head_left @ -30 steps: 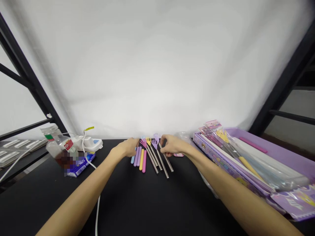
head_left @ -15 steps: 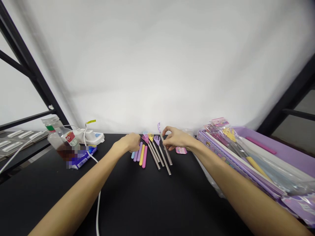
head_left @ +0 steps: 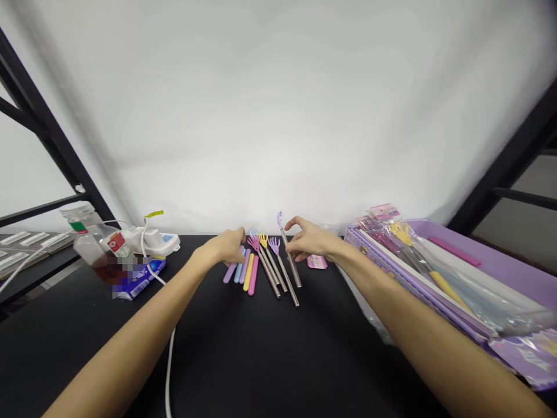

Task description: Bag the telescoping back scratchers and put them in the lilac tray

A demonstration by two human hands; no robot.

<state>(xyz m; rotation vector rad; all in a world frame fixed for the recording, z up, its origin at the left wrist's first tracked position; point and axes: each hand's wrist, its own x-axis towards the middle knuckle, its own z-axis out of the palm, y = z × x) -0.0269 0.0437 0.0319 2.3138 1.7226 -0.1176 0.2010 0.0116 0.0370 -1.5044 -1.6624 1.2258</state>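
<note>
Several small back scratchers (head_left: 274,270) with steel shafts and coloured hand-shaped heads lie side by side on the black table (head_left: 261,348). Left of them lie several pastel handle sleeves (head_left: 247,271). My right hand (head_left: 310,241) pinches the shaft of a purple-headed scratcher (head_left: 288,255) and tilts its head end up off the table. My left hand (head_left: 226,248) rests with curled fingers on the far ends of the sleeves, touching a purple one (head_left: 230,271). A small pink tag (head_left: 317,262) lies just right of my right hand.
A purple box (head_left: 435,290) of packaged scratchers fills the right side. At the left stand a plastic bottle (head_left: 93,244), a blue packet (head_left: 139,277), a white power strip (head_left: 150,239) and a white cable (head_left: 167,371). Black rack posts frame both sides.
My right hand has lifted the head end of the purple scratcher off the table. My left hand has nudged a purple sleeve out to the left of the row.
</note>
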